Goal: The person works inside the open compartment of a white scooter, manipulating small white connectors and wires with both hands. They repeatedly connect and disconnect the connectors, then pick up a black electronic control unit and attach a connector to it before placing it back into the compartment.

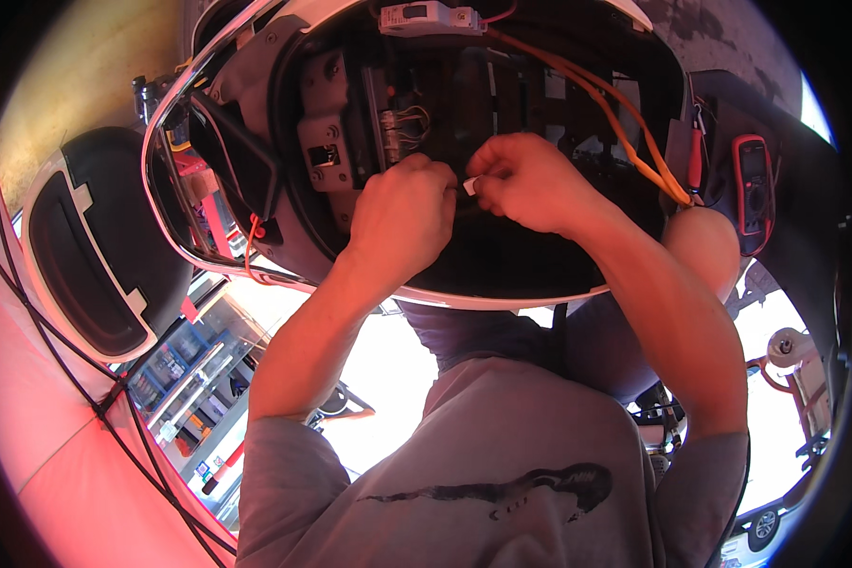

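Connector (470, 186), small and white, sat pinched between the left hand (402, 220) and right hand (530, 180), both clenched on it, equally near.

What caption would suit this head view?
Both hands, left hand and right hand, pinch a small white connector inside an open scooter compartment.

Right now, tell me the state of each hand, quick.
Left hand: closed in a fist inside the open scooter compartment; what it grips is hidden.
Right hand: closed, fingertips pinching a small white connector.
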`<state>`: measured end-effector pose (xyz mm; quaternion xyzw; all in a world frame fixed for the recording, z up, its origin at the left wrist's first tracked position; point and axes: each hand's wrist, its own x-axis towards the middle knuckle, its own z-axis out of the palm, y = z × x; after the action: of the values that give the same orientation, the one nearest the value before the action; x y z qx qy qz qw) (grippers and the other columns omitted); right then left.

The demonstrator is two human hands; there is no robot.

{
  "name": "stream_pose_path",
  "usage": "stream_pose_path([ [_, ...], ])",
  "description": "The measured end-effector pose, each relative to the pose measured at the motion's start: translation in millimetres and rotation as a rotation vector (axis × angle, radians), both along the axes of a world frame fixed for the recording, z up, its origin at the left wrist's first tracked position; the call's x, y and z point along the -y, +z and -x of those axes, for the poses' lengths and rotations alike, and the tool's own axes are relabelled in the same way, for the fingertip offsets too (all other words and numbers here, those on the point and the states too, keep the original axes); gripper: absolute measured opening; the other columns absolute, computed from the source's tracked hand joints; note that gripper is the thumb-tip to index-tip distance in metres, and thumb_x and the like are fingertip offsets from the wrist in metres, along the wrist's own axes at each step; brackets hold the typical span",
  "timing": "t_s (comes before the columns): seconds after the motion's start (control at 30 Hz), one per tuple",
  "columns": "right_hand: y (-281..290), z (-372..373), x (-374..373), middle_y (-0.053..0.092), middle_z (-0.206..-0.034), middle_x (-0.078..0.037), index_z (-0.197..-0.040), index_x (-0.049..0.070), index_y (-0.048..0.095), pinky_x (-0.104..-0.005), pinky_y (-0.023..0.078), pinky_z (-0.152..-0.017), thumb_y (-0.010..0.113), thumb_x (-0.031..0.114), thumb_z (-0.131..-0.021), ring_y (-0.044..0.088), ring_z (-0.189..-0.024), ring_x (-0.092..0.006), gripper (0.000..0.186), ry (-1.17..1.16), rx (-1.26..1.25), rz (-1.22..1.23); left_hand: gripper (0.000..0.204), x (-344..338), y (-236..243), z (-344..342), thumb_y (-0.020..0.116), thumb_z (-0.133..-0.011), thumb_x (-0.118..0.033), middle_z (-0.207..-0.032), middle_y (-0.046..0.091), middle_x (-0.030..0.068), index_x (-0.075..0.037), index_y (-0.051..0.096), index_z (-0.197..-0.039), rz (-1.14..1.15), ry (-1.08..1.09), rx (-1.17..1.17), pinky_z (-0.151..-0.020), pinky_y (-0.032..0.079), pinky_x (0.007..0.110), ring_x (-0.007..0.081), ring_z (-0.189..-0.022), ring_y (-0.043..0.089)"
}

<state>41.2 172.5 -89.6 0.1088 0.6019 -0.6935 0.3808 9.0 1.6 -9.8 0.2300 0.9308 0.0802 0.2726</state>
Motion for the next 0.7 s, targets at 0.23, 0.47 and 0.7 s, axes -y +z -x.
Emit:
stream_pose_path([
  [0.23,-4,3,3,0.073,-0.086,-0.011,-0.104,-0.004,0.069,-0.0312,0.054,-0.069,0.066,0.006,-0.090,0.069,-0.076,-0.0174,0.018,0.064,-0.098,-0.075,0.015,-16,9,21,0.065,-0.086,-0.007,-0.081,0.071,0.0216,0.000,0.072,-0.096,0.180,0.012,0.251,-0.076,0.055,0.044,0.0389,-0.083,0.071],
  [0.47,-6,7,1,0.073,-0.084,-0.010,-0.111,-0.002,0.071,-0.0324,0.054,-0.072,0.068,0.007,-0.088,0.070,-0.077,-0.0182,0.024,0.072,-0.070,-0.045,0.015,-16,2,23,0.062,-0.088,-0.008,-0.087,0.071,0.0219,0.000,0.070,-0.099,0.158,-0.032,0.217,-0.079,0.055,0.045,0.0412,-0.088,0.070],
  [0.7,-3,3,2,0.074,-0.091,-0.015,-0.111,0.002,0.073,-0.0374,0.056,-0.079,0.071,0.011,-0.087,0.072,-0.087,-0.0279,0.026,0.166,-0.223,-0.147,0.013,-3,-7,12,0.060,-0.088,-0.006,-0.094,0.070,0.0224,0.001,0.068,-0.097,0.087,-0.161,0.106,-0.082,0.053,0.049,0.0431,-0.092,0.067],
])
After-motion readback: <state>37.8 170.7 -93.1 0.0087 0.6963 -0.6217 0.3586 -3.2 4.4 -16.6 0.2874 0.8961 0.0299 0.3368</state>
